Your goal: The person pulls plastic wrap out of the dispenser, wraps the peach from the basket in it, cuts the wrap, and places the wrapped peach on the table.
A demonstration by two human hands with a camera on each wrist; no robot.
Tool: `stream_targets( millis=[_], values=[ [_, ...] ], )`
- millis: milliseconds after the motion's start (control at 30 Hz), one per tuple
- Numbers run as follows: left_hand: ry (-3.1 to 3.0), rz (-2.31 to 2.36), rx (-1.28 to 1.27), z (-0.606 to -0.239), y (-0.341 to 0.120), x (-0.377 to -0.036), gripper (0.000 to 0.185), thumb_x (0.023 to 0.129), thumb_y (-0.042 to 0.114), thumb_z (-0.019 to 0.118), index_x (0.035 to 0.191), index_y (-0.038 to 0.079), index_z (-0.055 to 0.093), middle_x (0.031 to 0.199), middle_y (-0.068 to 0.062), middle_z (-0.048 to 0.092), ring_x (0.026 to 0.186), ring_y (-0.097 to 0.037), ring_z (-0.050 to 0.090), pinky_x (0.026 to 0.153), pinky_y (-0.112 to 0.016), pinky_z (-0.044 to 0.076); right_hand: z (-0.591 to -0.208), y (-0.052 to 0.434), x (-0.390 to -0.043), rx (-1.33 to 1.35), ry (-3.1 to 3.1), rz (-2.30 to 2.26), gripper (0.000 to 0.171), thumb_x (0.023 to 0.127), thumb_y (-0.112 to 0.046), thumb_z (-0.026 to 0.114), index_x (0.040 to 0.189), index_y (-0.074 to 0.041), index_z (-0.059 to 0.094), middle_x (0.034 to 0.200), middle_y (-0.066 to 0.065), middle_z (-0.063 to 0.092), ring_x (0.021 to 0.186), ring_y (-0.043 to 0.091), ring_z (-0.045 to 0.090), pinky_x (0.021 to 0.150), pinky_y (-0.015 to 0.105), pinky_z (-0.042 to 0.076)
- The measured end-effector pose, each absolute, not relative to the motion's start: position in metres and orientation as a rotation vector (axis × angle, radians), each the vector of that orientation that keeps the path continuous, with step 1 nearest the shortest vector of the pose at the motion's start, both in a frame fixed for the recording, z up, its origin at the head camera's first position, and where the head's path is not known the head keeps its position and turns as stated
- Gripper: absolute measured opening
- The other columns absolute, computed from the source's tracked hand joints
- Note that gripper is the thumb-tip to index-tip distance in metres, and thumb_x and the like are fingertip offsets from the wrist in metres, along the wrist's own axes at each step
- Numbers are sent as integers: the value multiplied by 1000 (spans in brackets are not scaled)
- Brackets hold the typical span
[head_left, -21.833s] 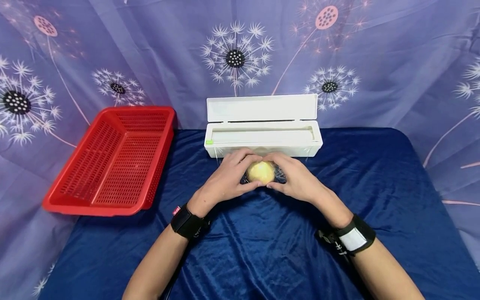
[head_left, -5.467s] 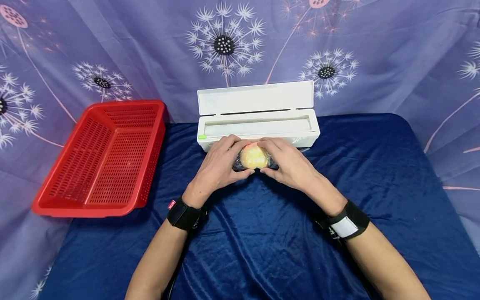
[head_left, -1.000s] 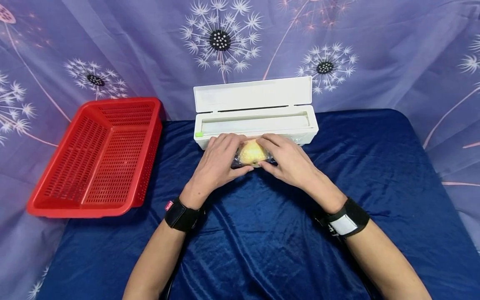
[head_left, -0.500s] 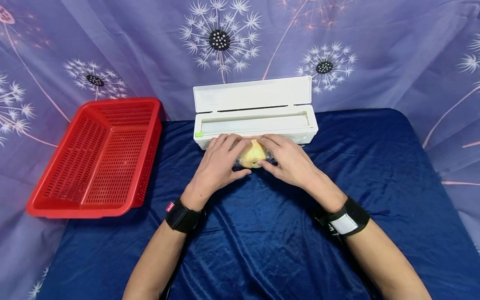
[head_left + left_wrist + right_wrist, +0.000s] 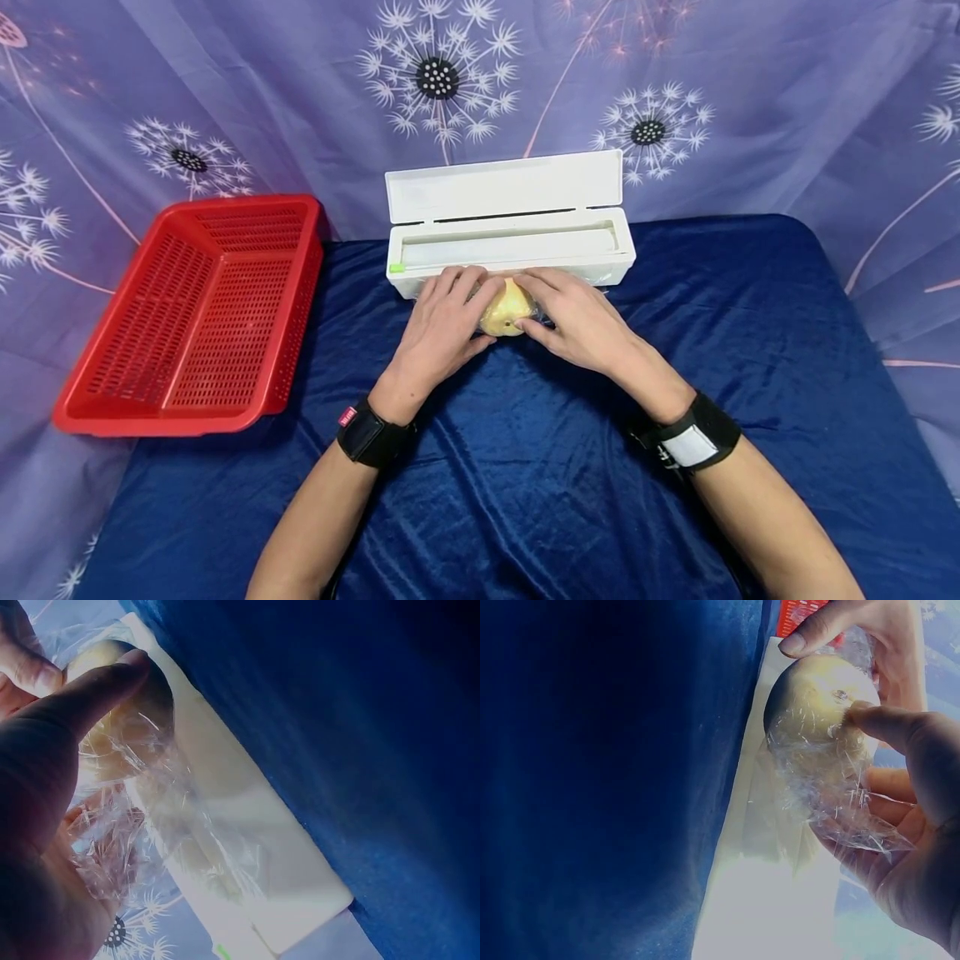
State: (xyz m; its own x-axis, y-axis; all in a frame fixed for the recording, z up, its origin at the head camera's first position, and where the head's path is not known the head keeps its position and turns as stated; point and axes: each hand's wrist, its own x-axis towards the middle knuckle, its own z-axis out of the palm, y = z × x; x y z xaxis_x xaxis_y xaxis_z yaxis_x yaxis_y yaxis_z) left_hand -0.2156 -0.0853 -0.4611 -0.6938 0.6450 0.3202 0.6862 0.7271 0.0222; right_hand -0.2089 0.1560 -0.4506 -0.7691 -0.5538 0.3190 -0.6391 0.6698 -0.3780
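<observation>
A yellow round fruit [image 5: 506, 310] wrapped in clear cling film sits on the blue cloth just in front of the white film dispenser box [image 5: 510, 246]. My left hand [image 5: 444, 321] curls round its left side, thumb low at the front. My right hand [image 5: 576, 317] curls round its right side. In the right wrist view the fruit [image 5: 814, 727] shows a stem dimple, and crinkled film [image 5: 855, 817] trails under my right thumb. Loose film [image 5: 142, 795] in the left wrist view bunches against my left palm, and my left thumb lies on the fruit [image 5: 112, 690].
A red perforated basket [image 5: 202, 312] stands at the left, partly off the table's edge. The dispenser's lid [image 5: 504, 185] is raised against the purple dandelion-print backdrop. Blue velvet cloth [image 5: 525, 483] covers the table between my forearms.
Over the last second my left hand has slid a little further round the fruit, covering more of it. The fruit stays in the same spot by the dispenser.
</observation>
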Motion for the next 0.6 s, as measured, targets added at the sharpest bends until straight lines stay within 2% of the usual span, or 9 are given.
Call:
stream_targets(
  millis=[200,433,600],
  values=[
    [-2599,-146,-1076,-462,-86,-215,88,81,39,95,152,14,50,154,-7,51,139,-29,48,105,-47,43,-450,156,-209,981,-2717,716,59,100,-26,76,147,4,57,146,20,60,134,38,59,111,52,47],
    [-2582,-137,-1081,-460,-88,-215,86,82,38,95,152,14,51,154,-6,54,136,-27,52,103,-44,44,-451,156,-211,992,-2726,729,58,102,-26,74,149,3,56,147,19,60,135,36,58,111,51,46],
    [-2566,-143,-1091,-460,-88,-216,83,81,38,94,150,14,53,152,-7,54,132,-28,54,101,-44,45,-451,156,-211,986,-2728,773,57,102,-25,74,148,4,56,145,19,60,129,36,61,106,51,49]
  ],
)
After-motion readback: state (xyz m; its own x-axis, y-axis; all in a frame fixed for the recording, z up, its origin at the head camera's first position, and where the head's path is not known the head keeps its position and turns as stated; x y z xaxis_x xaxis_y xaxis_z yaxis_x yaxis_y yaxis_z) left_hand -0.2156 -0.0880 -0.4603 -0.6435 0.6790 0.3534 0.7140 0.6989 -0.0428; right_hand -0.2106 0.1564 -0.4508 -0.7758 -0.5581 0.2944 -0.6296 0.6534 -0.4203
